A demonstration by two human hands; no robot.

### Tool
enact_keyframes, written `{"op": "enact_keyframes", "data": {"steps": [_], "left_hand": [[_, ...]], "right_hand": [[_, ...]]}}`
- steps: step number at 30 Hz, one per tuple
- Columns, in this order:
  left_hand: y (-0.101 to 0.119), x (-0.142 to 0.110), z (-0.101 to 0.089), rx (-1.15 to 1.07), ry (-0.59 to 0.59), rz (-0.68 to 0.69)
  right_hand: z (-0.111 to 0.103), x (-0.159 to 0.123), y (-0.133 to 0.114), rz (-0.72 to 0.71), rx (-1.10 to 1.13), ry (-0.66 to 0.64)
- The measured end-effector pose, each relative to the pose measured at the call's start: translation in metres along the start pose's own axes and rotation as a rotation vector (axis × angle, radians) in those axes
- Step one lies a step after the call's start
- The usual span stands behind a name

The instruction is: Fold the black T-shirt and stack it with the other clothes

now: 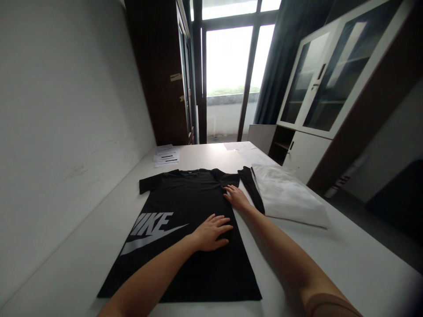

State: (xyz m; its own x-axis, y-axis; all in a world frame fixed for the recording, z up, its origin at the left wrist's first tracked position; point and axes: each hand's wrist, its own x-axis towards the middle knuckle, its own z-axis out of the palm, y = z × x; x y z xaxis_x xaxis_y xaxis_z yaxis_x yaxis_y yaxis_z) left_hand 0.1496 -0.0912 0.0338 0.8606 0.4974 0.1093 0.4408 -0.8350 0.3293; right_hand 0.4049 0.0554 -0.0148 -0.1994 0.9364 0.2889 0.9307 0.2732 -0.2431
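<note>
A black T-shirt (198, 193) with a large grey NIKE print lies spread flat on the white table, its collar at the far side and its hem toward me. My left hand (211, 232) rests on the middle of the shirt, palm down with fingers spread. Farther off, my right hand (236, 197) lies at the shirt's right edge, just below the right sleeve, its fingers stretched out over the fabric. Neither hand holds anything. My left forearm covers part of the shirt's lower left.
Right of the shirt lie a folded white cloth (287, 193) and a dark folded one (251, 189). Papers (166, 155) sit at the far left of the table (350, 259). A wall (66, 110) borders the left side; a white cabinet (313, 88) stands at right.
</note>
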Motion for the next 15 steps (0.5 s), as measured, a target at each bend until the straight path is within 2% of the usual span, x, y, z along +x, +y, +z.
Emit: {"op": "enact_keyframes", "data": {"steps": [15], "left_hand": [[0.0023,-0.0002,-0.0026,-0.028,0.017,0.004]], "right_hand": [[0.0066,0.0016,0.0068,-0.013,0.011,0.020]]}}
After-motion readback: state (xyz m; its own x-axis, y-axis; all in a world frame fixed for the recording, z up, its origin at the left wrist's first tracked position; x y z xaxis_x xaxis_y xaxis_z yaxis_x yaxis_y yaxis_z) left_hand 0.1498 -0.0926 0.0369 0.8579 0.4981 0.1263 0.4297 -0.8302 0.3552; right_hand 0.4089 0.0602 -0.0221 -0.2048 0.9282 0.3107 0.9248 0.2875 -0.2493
